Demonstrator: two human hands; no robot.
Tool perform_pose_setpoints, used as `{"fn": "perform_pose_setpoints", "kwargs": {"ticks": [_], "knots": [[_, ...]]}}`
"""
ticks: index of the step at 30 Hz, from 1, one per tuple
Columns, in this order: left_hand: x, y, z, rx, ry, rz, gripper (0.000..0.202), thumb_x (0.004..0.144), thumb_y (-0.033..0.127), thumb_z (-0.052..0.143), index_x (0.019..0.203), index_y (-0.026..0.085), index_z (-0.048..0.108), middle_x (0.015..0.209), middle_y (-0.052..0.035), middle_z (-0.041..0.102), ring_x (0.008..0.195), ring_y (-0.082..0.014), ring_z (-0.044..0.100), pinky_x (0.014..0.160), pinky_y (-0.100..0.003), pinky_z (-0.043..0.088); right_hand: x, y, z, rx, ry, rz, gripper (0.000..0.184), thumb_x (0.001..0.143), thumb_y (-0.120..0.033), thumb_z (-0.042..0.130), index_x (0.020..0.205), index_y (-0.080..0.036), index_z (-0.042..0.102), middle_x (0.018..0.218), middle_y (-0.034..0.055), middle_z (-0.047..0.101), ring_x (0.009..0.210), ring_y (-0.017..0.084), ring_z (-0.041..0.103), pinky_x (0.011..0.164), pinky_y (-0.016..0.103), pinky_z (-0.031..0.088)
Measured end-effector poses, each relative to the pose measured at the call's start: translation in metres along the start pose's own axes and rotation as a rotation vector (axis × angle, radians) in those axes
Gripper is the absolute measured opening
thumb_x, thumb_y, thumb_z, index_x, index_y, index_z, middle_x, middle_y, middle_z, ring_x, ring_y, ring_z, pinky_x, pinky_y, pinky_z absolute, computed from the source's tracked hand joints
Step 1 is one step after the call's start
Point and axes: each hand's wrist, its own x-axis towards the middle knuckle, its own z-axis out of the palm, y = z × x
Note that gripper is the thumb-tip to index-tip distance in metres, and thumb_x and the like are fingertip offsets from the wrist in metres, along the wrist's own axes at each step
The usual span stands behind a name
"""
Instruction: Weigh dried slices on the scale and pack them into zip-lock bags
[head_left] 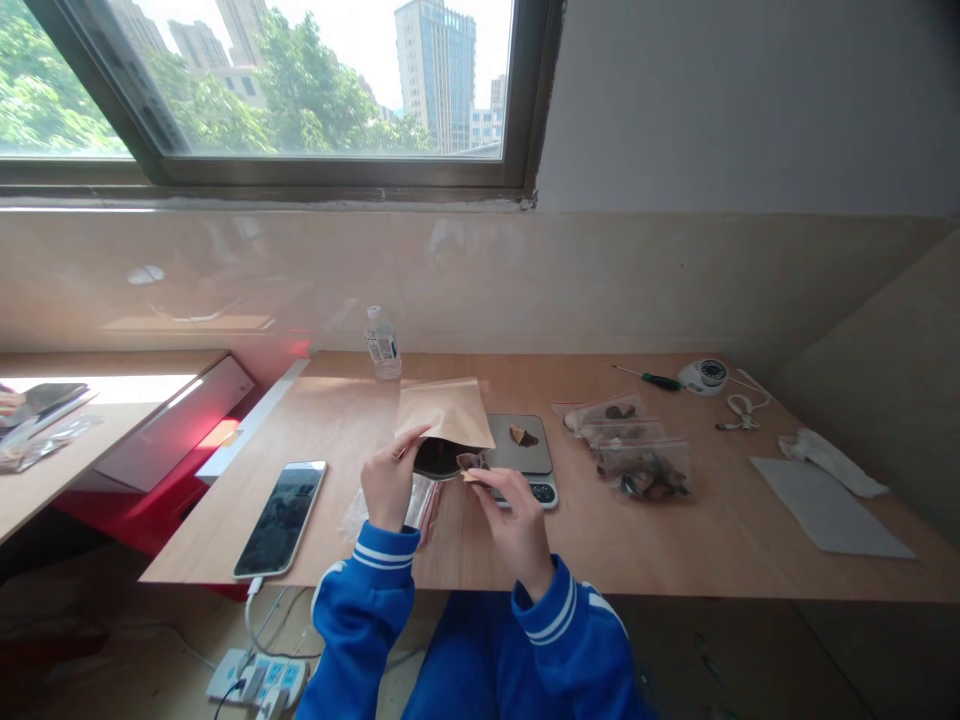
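My left hand (388, 482) grips the edge of a brown kraft paper bag (444, 410), whose dark-lined mouth gapes toward me. At the right side of that mouth, my right hand (516, 515) pinches a small brown dried piece (472, 474) between its fingertips. A flat digital scale (531, 460) sits just right of the bag and is partly covered by it and by my right hand. On its plate rests another brown dried piece (523, 436). Clear plastic bags (427, 505) with a red stripe lie beneath my left hand and the paper bag.
Right of the scale lie several zip bags (646, 470) of dark dried pieces. Farther right are a screwdriver (660, 381), a white dome camera (703, 376) with cable, and a pale sheet (829, 510). A phone (281, 520) and a bottle (384, 345) stand left. Another person's hand (9, 402) shows far left.
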Motion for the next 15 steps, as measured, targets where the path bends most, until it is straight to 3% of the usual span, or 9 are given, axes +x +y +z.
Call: {"fn": "perform_pose_setpoints", "kwargs": {"ticks": [4,7,10,15], "knots": [[0.006,-0.004,-0.003,0.006,0.073,-0.003,0.024,0.083,0.032,0.054,0.100,0.033,0.070,0.089,0.0030,0.074,0.083,-0.0152,0.067,0.066,-0.020,0.044,0.006,0.038,-0.020,-0.032,0.120,0.194,0.022,0.088,-0.029,0.051,0.103,-0.021,0.064,0.099,0.0064,0.066,0.085,0.018,0.060,0.079,0.032,0.049],[0.007,-0.006,-0.003,0.005,0.097,-0.006,0.023,0.083,0.033,0.054,0.099,0.034,0.070,0.091,0.0034,0.074,0.083,-0.0151,0.067,0.067,-0.021,0.044,0.018,0.075,-0.020,-0.128,0.003,0.309,0.023,0.084,-0.030,0.054,0.100,-0.020,0.067,0.088,0.0049,0.067,0.073,0.018,0.057,0.069,0.031,0.048],[0.006,-0.008,-0.003,0.029,0.085,-0.005,0.023,0.083,0.034,0.055,0.100,0.035,0.070,0.090,0.0038,0.074,0.081,-0.0153,0.067,0.067,-0.021,0.044,0.026,0.098,-0.012,-0.231,-0.136,0.287,0.020,0.083,-0.026,0.053,0.094,-0.021,0.069,0.082,0.0046,0.066,0.076,0.020,0.055,0.070,0.032,0.047],[0.006,-0.011,-0.007,0.057,0.070,0.018,0.023,0.083,0.033,0.056,0.100,0.034,0.070,0.093,0.0031,0.073,0.081,-0.0157,0.067,0.068,-0.021,0.044,0.022,0.106,-0.004,-0.450,-0.090,0.143,0.020,0.085,-0.023,0.052,0.092,-0.025,0.071,0.100,0.0082,0.059,0.091,0.023,0.051,0.083,0.038,0.044]]}}
